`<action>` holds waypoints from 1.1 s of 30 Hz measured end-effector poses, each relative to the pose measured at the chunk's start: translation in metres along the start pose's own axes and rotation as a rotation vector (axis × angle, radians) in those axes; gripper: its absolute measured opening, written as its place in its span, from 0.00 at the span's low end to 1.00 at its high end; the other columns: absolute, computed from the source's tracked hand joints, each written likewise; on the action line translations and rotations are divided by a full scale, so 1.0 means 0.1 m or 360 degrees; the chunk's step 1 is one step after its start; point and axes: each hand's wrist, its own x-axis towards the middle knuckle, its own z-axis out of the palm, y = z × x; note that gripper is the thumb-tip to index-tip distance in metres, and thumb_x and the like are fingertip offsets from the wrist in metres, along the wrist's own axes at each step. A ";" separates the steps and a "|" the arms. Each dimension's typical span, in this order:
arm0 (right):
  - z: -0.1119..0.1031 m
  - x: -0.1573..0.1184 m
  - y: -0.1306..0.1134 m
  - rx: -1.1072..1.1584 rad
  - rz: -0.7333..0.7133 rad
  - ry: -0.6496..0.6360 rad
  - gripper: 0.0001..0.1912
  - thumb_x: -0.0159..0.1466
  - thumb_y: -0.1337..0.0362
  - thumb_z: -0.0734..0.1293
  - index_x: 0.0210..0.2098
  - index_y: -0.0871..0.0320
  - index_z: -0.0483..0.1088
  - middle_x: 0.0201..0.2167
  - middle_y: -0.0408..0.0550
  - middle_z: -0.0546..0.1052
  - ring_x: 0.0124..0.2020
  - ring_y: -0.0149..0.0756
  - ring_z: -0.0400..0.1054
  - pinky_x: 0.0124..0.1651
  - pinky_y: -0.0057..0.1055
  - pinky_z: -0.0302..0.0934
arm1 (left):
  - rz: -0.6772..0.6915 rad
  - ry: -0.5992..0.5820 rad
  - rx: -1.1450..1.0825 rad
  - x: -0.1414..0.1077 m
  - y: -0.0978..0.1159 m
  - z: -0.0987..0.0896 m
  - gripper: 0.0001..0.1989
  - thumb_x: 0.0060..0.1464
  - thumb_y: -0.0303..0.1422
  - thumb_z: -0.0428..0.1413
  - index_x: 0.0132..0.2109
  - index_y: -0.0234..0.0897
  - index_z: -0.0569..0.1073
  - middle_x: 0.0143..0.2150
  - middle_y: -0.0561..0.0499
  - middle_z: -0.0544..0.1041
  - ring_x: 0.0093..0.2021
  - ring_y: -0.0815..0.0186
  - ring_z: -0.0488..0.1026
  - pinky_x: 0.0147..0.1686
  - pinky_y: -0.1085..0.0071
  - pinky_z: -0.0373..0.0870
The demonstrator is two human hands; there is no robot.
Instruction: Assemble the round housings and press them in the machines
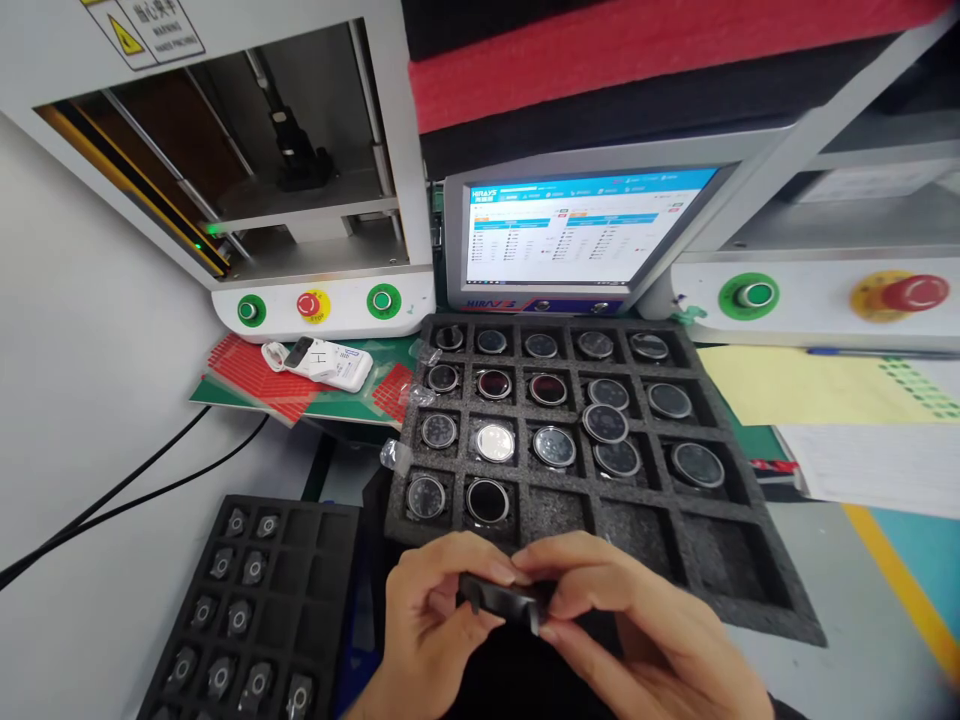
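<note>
Both of my hands are closed on a dark watch case (504,600) near the bottom centre, turned edge-on with its lugs downward. My left hand (439,605) pinches its left end between thumb and fingers. At the other end, my right hand (630,610) grips with fingertips and thumb. Just beyond lies a grey foam tray (634,515) with round watch faces in many compartments. One watch face (604,423) rests across a divider, overlapping its neighbours. A bright watch face (495,442) reflects light. The case's face is hidden from me.
A second foam tray (300,560) at lower left holds small dark watch parts (238,618). Behind stand a press machine (322,290) with buttons and a monitor (585,230). A white handheld device (330,363) lies on red-marked sheets; yellow paper (787,385) is at right.
</note>
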 end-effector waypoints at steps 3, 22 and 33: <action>-0.06 0.04 0.03 -0.0001 0.0009 -0.0052 0.10 0.71 0.61 0.66 0.32 0.55 0.67 0.35 0.45 0.79 0.34 0.29 0.77 0.38 0.18 0.73 | -0.0038 0.0001 0.0029 -0.01 0.00 0.01 0.06 0.59 0.35 0.62 0.43 0.47 0.81 0.34 0.52 0.82 0.34 0.69 0.77 0.36 0.77 0.73; -0.29 0.09 0.07 -0.0142 -0.0159 -0.0342 0.10 0.73 0.62 0.63 0.35 0.55 0.72 0.35 0.46 0.80 0.33 0.32 0.77 0.35 0.23 0.73 | -0.0229 -0.0061 0.0065 -0.04 -0.04 0.03 0.05 0.57 0.36 0.63 0.41 0.45 0.82 0.33 0.51 0.82 0.31 0.67 0.77 0.34 0.76 0.73; 0.00 -0.16 0.20 -0.0012 0.0012 0.0336 0.03 0.71 0.62 0.65 0.42 0.54 0.69 0.38 0.49 0.79 0.34 0.33 0.77 0.38 0.25 0.74 | 0.0045 0.0078 0.0223 0.01 -0.05 0.15 0.06 0.58 0.32 0.62 0.43 0.45 0.82 0.36 0.51 0.83 0.35 0.67 0.79 0.37 0.77 0.75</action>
